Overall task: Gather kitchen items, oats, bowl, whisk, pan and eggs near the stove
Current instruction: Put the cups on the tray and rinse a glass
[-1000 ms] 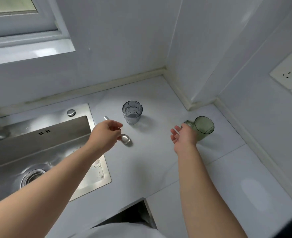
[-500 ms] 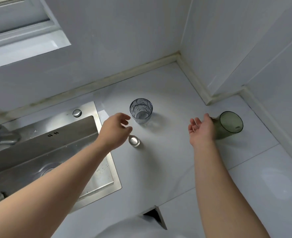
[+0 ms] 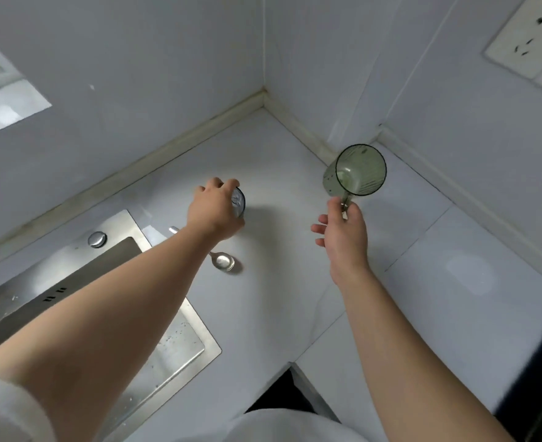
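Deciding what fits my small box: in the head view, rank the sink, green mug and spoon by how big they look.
1. Sink.
2. Green mug, held up nearer the camera, so flattered.
3. Spoon, partly hidden.

The mug [image 3: 355, 172] was translucent green. At 9 o'clock from it, the glass [image 3: 239, 202] was smoky blue-grey. The spoon [image 3: 223, 260] and sink [image 3: 209, 344] were shiny silver; the countertop [image 3: 279, 298] and wall socket [image 3: 531, 39] were white.

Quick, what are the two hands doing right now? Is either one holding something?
Left hand: closed, fingers curled round the clear glass.
Right hand: closed, pinching the handle of the green cup, held up and tilted.
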The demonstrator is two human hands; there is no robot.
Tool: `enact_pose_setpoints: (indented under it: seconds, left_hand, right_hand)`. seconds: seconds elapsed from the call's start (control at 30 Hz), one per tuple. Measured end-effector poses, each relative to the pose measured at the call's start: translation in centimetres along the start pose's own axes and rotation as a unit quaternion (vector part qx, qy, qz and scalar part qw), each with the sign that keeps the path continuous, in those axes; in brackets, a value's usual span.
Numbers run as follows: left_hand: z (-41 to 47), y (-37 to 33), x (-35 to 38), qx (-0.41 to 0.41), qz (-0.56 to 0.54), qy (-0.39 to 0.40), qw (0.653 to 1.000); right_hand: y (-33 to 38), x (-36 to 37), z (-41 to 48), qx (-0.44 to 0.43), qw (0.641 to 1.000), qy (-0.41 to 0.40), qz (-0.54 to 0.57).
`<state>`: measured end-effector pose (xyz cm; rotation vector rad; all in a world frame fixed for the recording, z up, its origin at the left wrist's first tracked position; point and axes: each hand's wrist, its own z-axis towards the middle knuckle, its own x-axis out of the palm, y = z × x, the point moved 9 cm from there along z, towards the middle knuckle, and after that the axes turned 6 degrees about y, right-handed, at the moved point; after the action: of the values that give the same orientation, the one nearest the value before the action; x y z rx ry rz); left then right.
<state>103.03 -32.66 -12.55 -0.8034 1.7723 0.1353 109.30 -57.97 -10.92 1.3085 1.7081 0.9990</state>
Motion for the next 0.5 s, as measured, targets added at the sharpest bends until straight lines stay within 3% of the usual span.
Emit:
enact_pose_setpoints:
  seconds: [0.13, 0.27, 0.5]
  left_hand:
    - [-5.6, -3.8, -2.4, 0.081, 0.016, -0.040, 0.996]
    - [-14.2, -9.1, -5.0, 0.180, -0.024, -0.085, 0.980]
    - [-25.7, -18.8, -3.5, 0.350, -0.080, -0.042, 0.932]
  right_hand:
    - [0.6, -2.6, -4.3, -0.024, 1.000, -0.010, -0.007]
    - [0.8, -7.6, -10.6, -0.051, 0.995, -0.077, 0.023]
    - [-1.1, -18.0, -22.5, -0.073, 0.976, -0.198, 0.059]
